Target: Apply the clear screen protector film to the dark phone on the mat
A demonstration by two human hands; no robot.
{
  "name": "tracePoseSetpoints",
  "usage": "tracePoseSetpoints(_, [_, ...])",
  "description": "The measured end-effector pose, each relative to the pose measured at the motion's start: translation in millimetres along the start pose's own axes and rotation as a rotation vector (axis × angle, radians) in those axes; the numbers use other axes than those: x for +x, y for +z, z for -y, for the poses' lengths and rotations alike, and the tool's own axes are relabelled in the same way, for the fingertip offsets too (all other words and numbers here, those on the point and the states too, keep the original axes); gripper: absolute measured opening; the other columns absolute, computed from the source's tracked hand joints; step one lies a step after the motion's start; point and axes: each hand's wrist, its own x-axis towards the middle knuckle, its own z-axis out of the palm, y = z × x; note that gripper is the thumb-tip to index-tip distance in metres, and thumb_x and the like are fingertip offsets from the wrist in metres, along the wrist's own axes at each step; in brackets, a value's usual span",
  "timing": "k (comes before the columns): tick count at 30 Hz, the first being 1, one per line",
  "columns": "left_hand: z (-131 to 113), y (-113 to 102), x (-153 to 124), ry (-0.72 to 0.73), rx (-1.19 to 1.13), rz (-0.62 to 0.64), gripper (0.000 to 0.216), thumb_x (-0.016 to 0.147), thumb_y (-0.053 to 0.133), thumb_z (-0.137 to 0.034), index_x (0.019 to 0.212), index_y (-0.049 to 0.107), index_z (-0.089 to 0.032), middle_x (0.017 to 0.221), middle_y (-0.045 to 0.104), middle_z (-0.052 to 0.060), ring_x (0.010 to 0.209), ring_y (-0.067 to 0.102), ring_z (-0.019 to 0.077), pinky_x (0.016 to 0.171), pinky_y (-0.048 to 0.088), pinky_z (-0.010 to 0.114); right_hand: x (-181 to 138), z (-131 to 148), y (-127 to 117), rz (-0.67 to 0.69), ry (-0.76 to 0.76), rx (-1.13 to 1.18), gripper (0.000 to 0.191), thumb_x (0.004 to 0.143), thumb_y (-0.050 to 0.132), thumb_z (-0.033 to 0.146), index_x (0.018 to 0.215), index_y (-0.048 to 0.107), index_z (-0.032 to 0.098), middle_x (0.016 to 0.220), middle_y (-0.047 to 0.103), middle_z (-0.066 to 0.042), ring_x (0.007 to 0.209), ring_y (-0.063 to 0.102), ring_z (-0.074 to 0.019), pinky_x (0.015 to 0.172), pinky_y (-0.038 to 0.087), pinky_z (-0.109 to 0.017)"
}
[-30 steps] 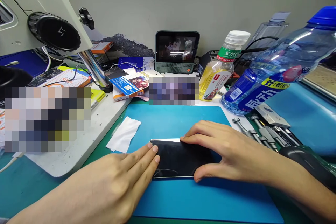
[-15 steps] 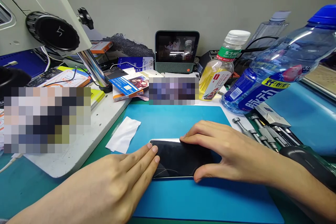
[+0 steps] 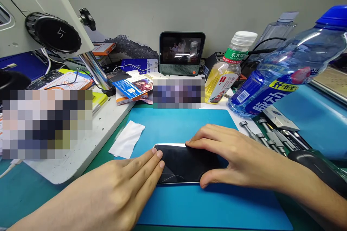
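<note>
Nearest the camera, on a blue mat (image 3: 206, 205) that lies on the green surface (image 3: 18, 195), a dark phone (image 3: 181, 164) rests flat with its screen up and its long side running left to right. Fine cracks show in the glass at its near left corner. The left hand (image 3: 116, 193) lies open and flat, palm down, gripping nothing, with its fingertips (image 3: 159, 154) touching the phone's left end. The right hand (image 3: 240, 160) arches over the phone's right half and clasps it across its width, fingers on the far edge and thumb on the near edge.

Just left of the phone, a white slip (image 3: 127, 139) overlaps the mat's left edge. Beside it sits the white base plate (image 3: 89, 151) of a microscope (image 3: 40, 14), whose head hangs at upper left on a tilted metal column (image 3: 96, 70). To the right of the right hand lie a black mouse (image 3: 314, 162) and a row of screwdrivers (image 3: 271, 135).

Farther back, a blue-capped water bottle (image 3: 284, 75) stands at the right, with a bottle of yellow liquid (image 3: 223, 77) to its left. Printed packets (image 3: 132, 88) lie behind the mat. Against the wall stands a small screen (image 3: 181, 52), lit.
</note>
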Motion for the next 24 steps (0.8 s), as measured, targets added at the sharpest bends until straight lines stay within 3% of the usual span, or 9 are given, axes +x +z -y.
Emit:
tracePoseSetpoints(10, [-0.4, 1.4, -2.5, -0.019, -0.022, -0.018, 0.040, 0.113, 0.054, -0.012, 0.147, 0.073, -0.007, 0.151, 0.076, 0.015, 0.136, 0.076, 0.0313, 0.097, 0.068, 0.037, 0.5, 1.1, -0.6, -0.002, 0.001, -0.003, 0.068, 0.094, 0.082, 0.072, 0.137, 0.080, 0.019, 0.120, 0.081, -0.012, 0.106, 0.077, -0.0293, 0.090, 0.062, -0.041])
tracePoseSetpoints(17, [0.8, -1.6, 0.1, -0.003, -0.019, -0.015, 0.043, 0.109, 0.046, -0.005, 0.144, 0.072, -0.004, 0.150, 0.076, 0.016, 0.130, 0.080, 0.0335, 0.089, 0.070, 0.042, 0.1, 0.5, -0.6, -0.001, 0.001, -0.009, 0.069, 0.095, 0.080, 0.074, 0.136, 0.080, 0.018, 0.121, 0.081, -0.013, 0.106, 0.077, -0.0299, 0.090, 0.062, -0.042])
tracePoseSetpoints(24, [-0.7, 0.0, -3.1, -0.017, -0.020, -0.008, 0.042, 0.111, 0.052, -0.010, 0.148, 0.072, -0.006, 0.153, 0.075, 0.015, 0.135, 0.076, 0.0317, 0.096, 0.068, 0.038, -1.2, 0.0, 0.5, 0.000, 0.006, -0.003, 0.068, 0.095, 0.080, 0.075, 0.135, 0.081, 0.019, 0.120, 0.081, -0.013, 0.107, 0.077, -0.0300, 0.091, 0.063, -0.042])
